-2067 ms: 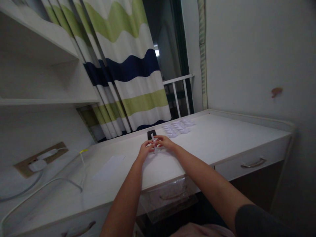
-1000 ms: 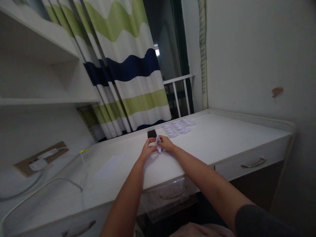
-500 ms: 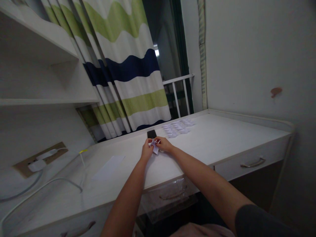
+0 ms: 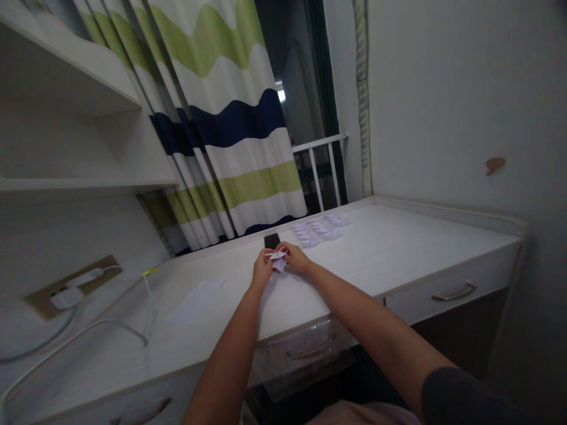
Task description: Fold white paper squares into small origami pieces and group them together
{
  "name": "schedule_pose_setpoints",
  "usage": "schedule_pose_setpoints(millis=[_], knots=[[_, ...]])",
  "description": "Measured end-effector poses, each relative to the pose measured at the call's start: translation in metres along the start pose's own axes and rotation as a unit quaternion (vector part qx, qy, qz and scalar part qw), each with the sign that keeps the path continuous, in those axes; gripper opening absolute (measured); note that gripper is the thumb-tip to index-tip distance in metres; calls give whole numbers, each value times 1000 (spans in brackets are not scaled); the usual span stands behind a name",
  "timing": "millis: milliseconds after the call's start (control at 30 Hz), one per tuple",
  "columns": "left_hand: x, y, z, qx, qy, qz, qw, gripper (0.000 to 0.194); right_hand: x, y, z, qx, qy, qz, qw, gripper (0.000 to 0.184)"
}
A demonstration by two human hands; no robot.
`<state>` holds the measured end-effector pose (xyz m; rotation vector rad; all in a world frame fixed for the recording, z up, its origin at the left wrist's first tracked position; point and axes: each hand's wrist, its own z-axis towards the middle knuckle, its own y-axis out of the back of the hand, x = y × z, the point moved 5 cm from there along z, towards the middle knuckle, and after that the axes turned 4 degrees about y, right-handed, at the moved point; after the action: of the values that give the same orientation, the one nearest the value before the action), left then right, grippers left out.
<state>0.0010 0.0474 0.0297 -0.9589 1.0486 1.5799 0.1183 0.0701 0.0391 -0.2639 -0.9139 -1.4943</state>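
A small piece of folded white paper [image 4: 279, 263] is held between my two hands, just above the desk. Its flaps spread apart in several points. My left hand [image 4: 262, 268] grips its left side, fingers closed on the edge. On the other side, my right hand [image 4: 296, 258] pinches the paper's right edge. A black phone-like object [image 4: 271, 240] lies right behind my hands. Beyond my right hand, several folded white paper pieces [image 4: 319, 229] sit in rows near the back of the desk.
On the left of the white desk [image 4: 420, 248] lies a flat white paper sheet [image 4: 195, 300]. White cables [image 4: 101, 321] run from a wall socket [image 4: 73, 287] at the far left. A striped curtain [image 4: 230, 130] hangs behind; a shelf [image 4: 88, 183] juts out at upper left.
The paper went from a thin edge-on shape to a flat face, then to opened-out flaps as both hands turned and worked it. The other things stayed in place.
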Motion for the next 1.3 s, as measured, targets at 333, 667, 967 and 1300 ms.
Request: schedule_pose_setpoints(millis=[333,667,967,1300], knots=[[-13,-1,-5,18,2,-83,996,21,1,3,2,-28,-2,38,999,37],[-12,8,-9,25,43,-134,990,29,-5,5,5,-26,-28,128,991,29],[-12,9,-5,-7,-7,-49,999,31,-13,4,7,-35,-66,196,978,16],[-12,5,-4,1,-41,-7,999,25,-19,6,7,-30,-90,184,978,21]])
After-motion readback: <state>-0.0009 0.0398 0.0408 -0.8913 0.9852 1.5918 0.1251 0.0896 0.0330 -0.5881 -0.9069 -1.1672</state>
